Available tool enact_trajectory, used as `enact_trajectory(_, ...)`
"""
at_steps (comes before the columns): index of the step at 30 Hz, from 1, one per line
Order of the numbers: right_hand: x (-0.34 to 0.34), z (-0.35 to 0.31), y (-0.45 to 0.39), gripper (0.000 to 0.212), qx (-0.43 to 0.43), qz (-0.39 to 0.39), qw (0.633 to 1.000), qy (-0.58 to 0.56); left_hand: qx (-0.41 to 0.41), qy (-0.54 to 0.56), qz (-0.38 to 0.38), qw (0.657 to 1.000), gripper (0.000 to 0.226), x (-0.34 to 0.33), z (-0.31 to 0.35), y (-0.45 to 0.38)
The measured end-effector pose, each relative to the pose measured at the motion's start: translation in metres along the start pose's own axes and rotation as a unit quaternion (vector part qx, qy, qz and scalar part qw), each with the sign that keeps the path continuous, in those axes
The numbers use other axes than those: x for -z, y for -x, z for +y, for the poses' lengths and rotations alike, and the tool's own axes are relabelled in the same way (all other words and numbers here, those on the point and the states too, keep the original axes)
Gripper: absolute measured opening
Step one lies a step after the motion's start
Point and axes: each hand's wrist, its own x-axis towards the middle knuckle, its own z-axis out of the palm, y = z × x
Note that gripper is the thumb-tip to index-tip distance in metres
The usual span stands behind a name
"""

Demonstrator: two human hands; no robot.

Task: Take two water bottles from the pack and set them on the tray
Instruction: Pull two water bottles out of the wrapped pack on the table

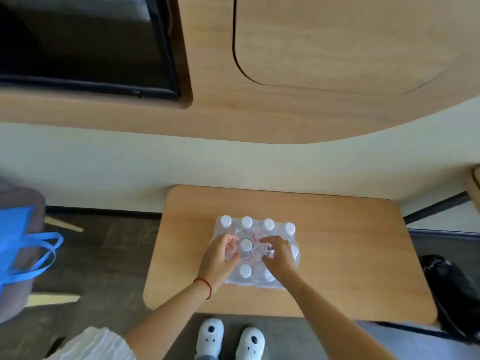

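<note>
A shrink-wrapped pack of water bottles [268,227] with white caps stands upright near the middle of a small wooden table [350,255]. Both my hands are on top of the pack's middle row. My left hand [220,258] has its fingers curled into the clear plastic wrap beside a white cap [246,245]. My right hand [279,253] grips the wrap just right of that cap, its fingers bent over a bottle top. The wrap between my hands looks crumpled. No tray is in view.
A blue bag [18,242] with loop handles hangs on a grey seat at the left. A black bag [446,287] lies on the floor right of the table. A cream wall and wood panel rise behind the table. My white shoes [230,339] stand below the table's near edge.
</note>
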Motion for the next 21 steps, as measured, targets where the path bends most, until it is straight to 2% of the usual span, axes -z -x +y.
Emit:
enact_trajectory(4, -0.013, 0.007, -0.02, 0.047, 0.07, -0.044, 0.982, 0.172, -0.059, -0.077, 0.008, 0.995, 0.042, -0.014, -0.017, -0.021)
enact_trajectory(8, -0.02, 0.016, -0.027, 0.035, 0.124, -0.051, 0.965, 0.227, -0.095, -0.137, 0.024, 0.986, 0.06, -0.028, -0.032, -0.036)
enact_trajectory(12, 0.001, 0.032, -0.015, 0.013, 0.123, -0.004, 0.988, 0.093, -0.085, -0.16, 0.058, 0.982, 0.069, -0.037, -0.041, -0.04)
enact_trajectory(15, 0.031, 0.056, 0.0, 0.021, 0.093, 0.024, 0.995, -0.016, -0.106, -0.19, 0.056, 0.974, 0.082, -0.041, -0.045, -0.039)
enact_trajectory(19, 0.066, 0.082, 0.007, 0.03, 0.073, -0.049, 0.996, 0.003, -0.11, -0.198, 0.038, 0.973, 0.098, -0.044, -0.056, -0.038)
enact_trajectory(21, 0.072, 0.079, 0.004, 0.039, 0.085, -0.023, 0.996, 0.001, -0.115, -0.232, 0.033, 0.965, 0.1, -0.046, -0.06, -0.038)
